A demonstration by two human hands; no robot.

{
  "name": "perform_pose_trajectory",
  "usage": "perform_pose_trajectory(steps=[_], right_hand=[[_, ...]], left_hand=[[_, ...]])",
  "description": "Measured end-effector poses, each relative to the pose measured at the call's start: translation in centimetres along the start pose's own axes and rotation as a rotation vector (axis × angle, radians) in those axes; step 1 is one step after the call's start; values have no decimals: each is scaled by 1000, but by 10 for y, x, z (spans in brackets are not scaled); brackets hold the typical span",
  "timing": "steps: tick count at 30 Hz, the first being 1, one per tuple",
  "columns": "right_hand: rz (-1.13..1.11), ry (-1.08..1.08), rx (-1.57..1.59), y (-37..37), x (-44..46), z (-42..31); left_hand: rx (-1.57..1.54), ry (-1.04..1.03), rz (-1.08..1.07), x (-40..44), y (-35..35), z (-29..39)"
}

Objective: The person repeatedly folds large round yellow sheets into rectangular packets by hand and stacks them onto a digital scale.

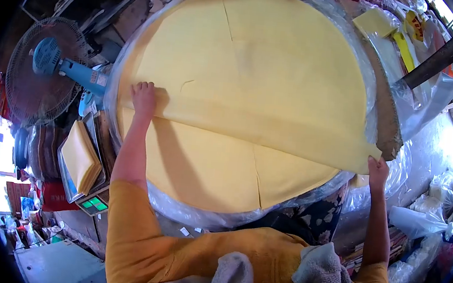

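A wide stack of thin, pale yellow round sheets point(299, 61) lies on a round surface lined with clear plastic point(176, 209). Across it runs the straight lower edge of the top yellow sheet point(271, 132), with another yellow layer point(197, 166) showing below. My left hand point(143, 99) is at the left end of this edge, fingers curled down on the sheet; its fingertips are partly hidden. At the far right, my right hand point(378, 171) pinches the corner of the same sheet, holding it out past the stack's rim.
A blue fan point(83, 73) stands close on the left. Below it, folded yellow sheets point(80, 157) lie on a metal tray, beside a scale with a green display point(94, 205). Plastic bags point(420, 220) crowd the right, and a dark pole point(436, 61) slants in at upper right.
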State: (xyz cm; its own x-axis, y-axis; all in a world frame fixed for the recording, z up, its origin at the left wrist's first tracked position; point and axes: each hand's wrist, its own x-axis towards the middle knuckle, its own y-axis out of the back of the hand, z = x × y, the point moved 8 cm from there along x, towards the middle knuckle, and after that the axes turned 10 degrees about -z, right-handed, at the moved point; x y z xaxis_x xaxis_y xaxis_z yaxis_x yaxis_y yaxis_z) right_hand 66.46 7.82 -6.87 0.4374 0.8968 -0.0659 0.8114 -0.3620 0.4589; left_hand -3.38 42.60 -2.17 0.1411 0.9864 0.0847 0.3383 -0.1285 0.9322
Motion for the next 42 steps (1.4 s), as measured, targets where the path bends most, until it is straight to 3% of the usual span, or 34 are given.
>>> perform_pose_trajectory(steps=[4,8,12,15,17,18,20,21,23,28,31,34,37,38,41,42], right_hand=[[44,-11,-205,2,5,10],[60,-33,-315,1,5,3],[0,-39,-531,6,10,12],[46,-141,-890,-14,-21,-87],[208,151,-1038,-39,-25,-130],[52,275,-983,-71,-29,-168],[-118,497,-537,-127,-15,-150],[-190,518,-921,-181,-28,-200],[-318,705,-929,-246,-37,-218],[-545,684,-921,-346,-38,-200],[-552,706,-903,-340,-29,-196],[-447,674,-940,-275,-19,-173],[-344,567,-999,-194,-17,-148],[-304,507,-1029,-172,-14,-139],[-352,375,-1065,-140,-2,-135],[-309,423,-988,-140,11,-146]], left_hand=[[-177,173,189,-28,13,34],[-396,-64,111,-78,45,120],[-449,-152,5,-74,35,139],[-446,-228,-186,-71,30,148],[-466,-240,-276,-69,34,152],[-458,-244,-273,-68,36,153],[-434,-243,-283,-69,32,152],[-459,-251,-286,-69,33,152],[-420,-259,-248,-71,42,149],[-451,-191,-301,-66,35,137],[-479,-184,-284,-55,29,120],[-459,-205,-288,-45,19,99],[-313,172,-232,-27,-39,16],[-419,289,-236,-33,-33,-8],[-305,366,-307,-21,-51,-38],[-259,398,-341,-18,-52,-40]])
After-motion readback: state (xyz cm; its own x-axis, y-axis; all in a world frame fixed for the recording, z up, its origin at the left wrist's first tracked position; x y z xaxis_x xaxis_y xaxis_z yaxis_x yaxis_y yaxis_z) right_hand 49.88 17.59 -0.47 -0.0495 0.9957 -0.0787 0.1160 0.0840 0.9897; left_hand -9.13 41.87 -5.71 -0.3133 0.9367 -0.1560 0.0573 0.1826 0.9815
